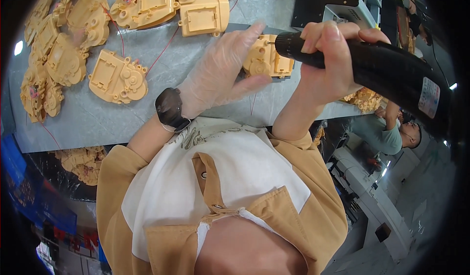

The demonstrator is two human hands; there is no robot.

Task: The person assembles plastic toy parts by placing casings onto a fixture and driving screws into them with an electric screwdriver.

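While the right hand (329, 55) grips the black driver (391, 64), fingers wrapped round its barrel, the driver's thin bit points left over the upper part of a yellow housing (267, 62). Can't tell if the bit touches. Left hand (213, 74) wears a clear glove, black watch (169, 109) at the wrist; fingers and thumb spread, open, straddling the left end of that housing, thumb along its near edge. Can't tell how hard it presses. Housing sits on the grey desk (93, 123), between the two hands. Thin red wire (253, 103) shows on the near side of it. Left of the left hand, a loose housing (117, 77) lies on its own, another red wire (164, 51) running from near it. Further left, a heap of housings (63, 59). Beyond the hands, more housings in a row (203, 11). At right, past the desk edge, a co-worker (379, 133) in a green shirt.
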